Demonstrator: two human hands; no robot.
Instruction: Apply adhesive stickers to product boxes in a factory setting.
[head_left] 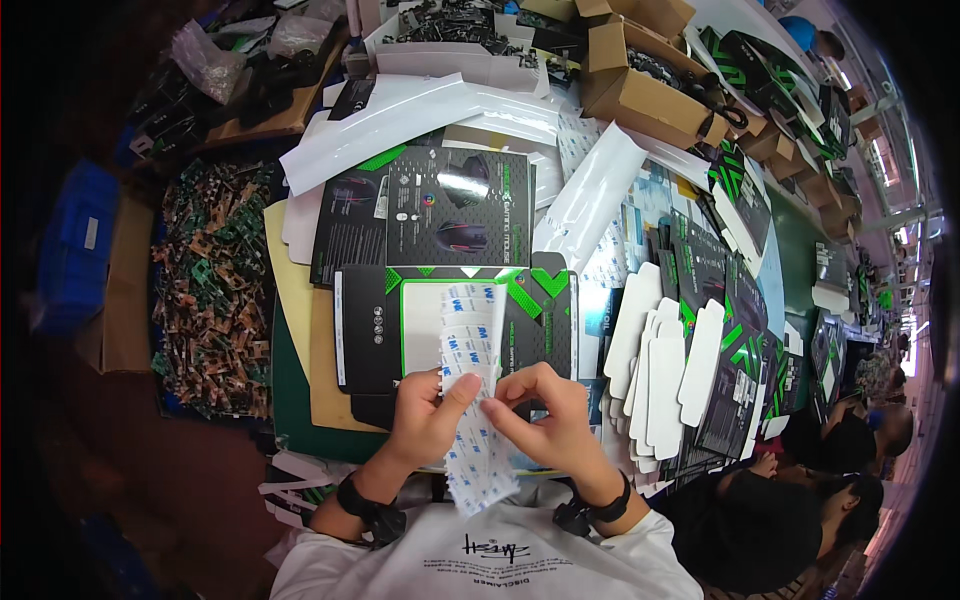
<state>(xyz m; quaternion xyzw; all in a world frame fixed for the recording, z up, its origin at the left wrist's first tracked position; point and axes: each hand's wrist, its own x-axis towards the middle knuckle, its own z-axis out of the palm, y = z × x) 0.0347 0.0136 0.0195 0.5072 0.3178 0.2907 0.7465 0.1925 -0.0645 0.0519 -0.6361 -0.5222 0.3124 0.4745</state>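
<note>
My left hand (428,418) and my right hand (548,418) together hold a long white strip of adhesive tabs with blue print (468,345), close to my chest. The strip rises between the hands and hangs down below them. My left thumb presses on the strip; my right fingertips pinch its edge. Just beyond the hands lies a flattened black and green carton with a white window panel (420,315). Behind it sits another flat carton printed with a computer mouse (440,208).
Stacks of white die-cut card pieces (662,375) and black-green flat cartons (735,360) lie at the right. A tray of small green and brown parts (212,290) is at the left. Brown cardboard boxes (645,95) stand at the back. Another person (790,500) sits at the lower right.
</note>
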